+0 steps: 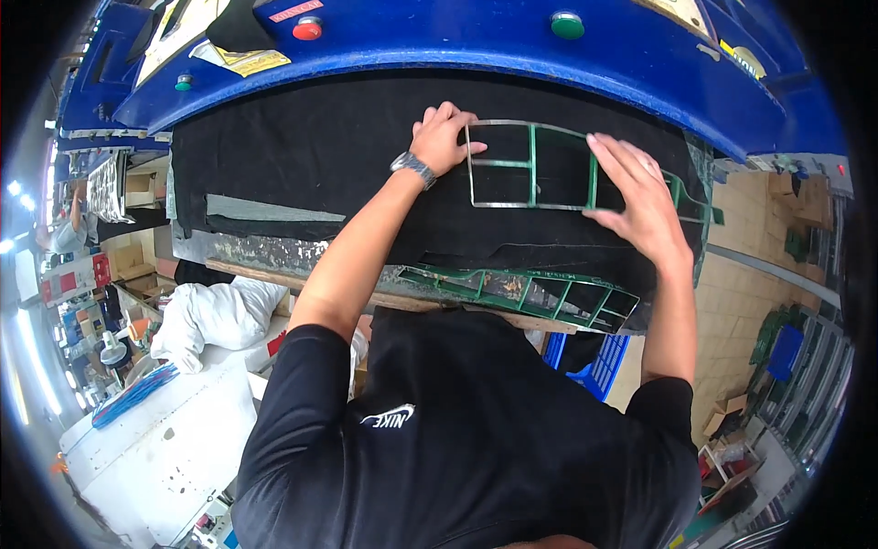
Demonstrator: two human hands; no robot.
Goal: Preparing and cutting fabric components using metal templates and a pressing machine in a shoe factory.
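A long cutting die (pixel 532 174), a green metal frame with crossbars and bright edges, lies on black fabric (pixel 302 137) spread over the work table. At its left end my left hand (pixel 443 142) grips the short side, thumb inside the frame and fingers beyond the corner. My right hand (pixel 647 197) spans the right part, fingers at the far edge and thumb at the near edge, slightly blurred. It hides some of the frame. Closer to my body, a second green cutting die (pixel 521 291) rests along the table's front edge.
Across the far side runs a blue machine beam (pixel 421 41) with a red button (pixel 307 29) and a green button (pixel 567 26). A grey strip (pixel 274 209) shows at a gap in the fabric. Below the table edge sits a blue crate (pixel 599 366). White cloth (pixel 219 316) lies left.
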